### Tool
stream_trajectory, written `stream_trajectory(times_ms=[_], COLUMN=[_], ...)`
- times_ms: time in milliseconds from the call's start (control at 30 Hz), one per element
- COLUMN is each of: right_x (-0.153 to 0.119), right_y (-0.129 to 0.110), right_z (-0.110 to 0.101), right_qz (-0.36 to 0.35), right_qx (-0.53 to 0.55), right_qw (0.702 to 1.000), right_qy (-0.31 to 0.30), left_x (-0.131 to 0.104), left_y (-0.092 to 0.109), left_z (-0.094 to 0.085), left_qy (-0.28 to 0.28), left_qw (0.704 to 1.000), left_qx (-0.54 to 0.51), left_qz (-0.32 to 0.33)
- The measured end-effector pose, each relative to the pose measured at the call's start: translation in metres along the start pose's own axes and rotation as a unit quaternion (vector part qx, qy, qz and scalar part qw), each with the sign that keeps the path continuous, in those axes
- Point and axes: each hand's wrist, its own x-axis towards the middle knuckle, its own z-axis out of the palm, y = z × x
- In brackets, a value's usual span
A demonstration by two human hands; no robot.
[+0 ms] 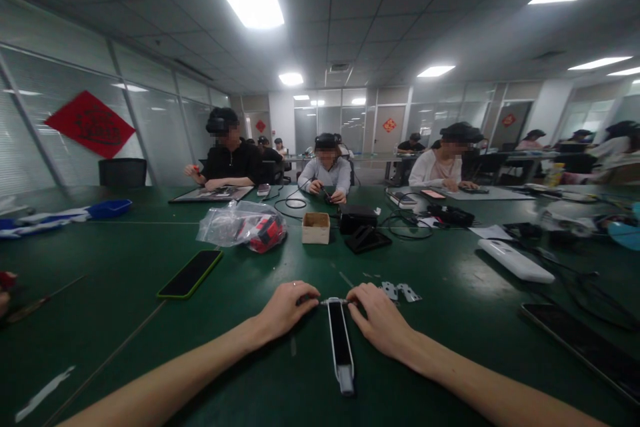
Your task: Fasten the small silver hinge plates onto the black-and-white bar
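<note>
On the green table in front of me lies a long, narrow device (pixel 341 340) with a white frame, a dark middle and a pale grey block at its near end. My left hand (pixel 290 307) is at the left of its far end, thumb and fingers pinched together. Opposite it, my right hand (pixel 379 313) pinches at the right side of that same end. Small metallic bits show between the fingertips and the frame, too small to name. Just beyond my right hand are several flat, light grey metal pieces (pixel 400 291).
A green-edged phone (pixel 191 274) lies to the left. Farther back are a plastic bag (pixel 245 225) with red and black contents, a small open box (pixel 315 229) and a black case (pixel 357 218). A white device (pixel 515 260), cables and a dark phone (pixel 583 343) occupy the right. People sit opposite.
</note>
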Motion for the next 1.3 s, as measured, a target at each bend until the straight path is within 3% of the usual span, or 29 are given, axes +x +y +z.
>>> stream_trajectory(times_ms=[800, 1300], right_x=[0.0004, 0.0024], right_y=[-0.0053, -0.0043], right_z=[-0.0033, -0.0007], right_qz=[0.013, 0.006], right_qx=[-0.010, -0.031], right_qw=[1.000, 0.999], right_qy=[-0.010, 0.005], left_x=[0.0000, 0.0046], left_y=[0.0047, 0.0006], left_z=[-0.0026, 0.0032], left_qy=[-0.040, -0.029], left_qw=[0.998, 0.998], left_qx=[-0.021, -0.033], left_qz=[-0.041, -0.042])
